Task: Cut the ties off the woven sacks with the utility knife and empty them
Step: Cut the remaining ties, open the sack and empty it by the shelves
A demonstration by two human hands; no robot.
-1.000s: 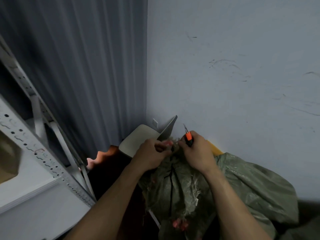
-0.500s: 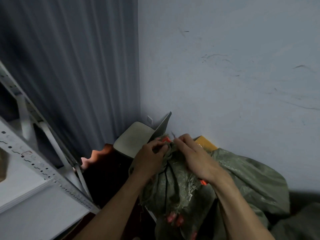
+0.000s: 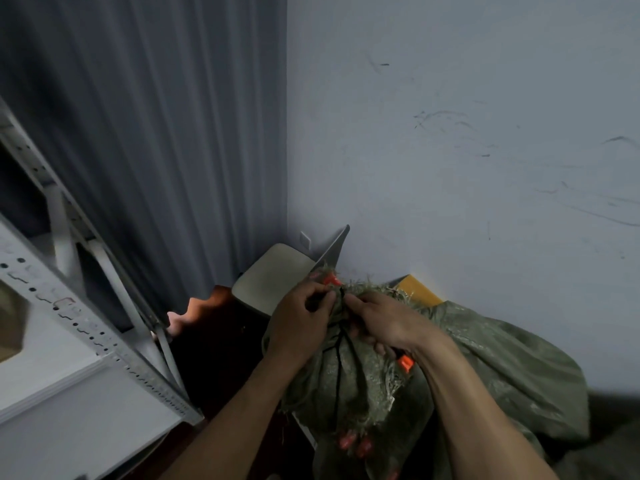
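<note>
- The shelving rack (image 3: pixel 104 341) is cut off by the left edge of the view.
- The gathered neck of the woven sack (image 3: pixel 349 386), stood in the corner against the wall (image 3: pixel 450 168), is gripped by the left hand (image 3: pixel 301 320).
- The black tie (image 3: pixel 341 336) is seen running down between the hands. It should be pulled taut and lifted off the weave, and the blade drawn away from the left fingers.
- The tie is pinched by the right hand (image 3: pixel 384 323), in whose palm the utility knife (image 3: pixel 404 364) is held. Only its orange end is shown under the wrist; the blade is hidden.
- The orange scrap (image 3: pixel 330 280) at the neck cannot be identified.
- The mouth of the second sack (image 3: pixel 512 368) is out of sight.
</note>
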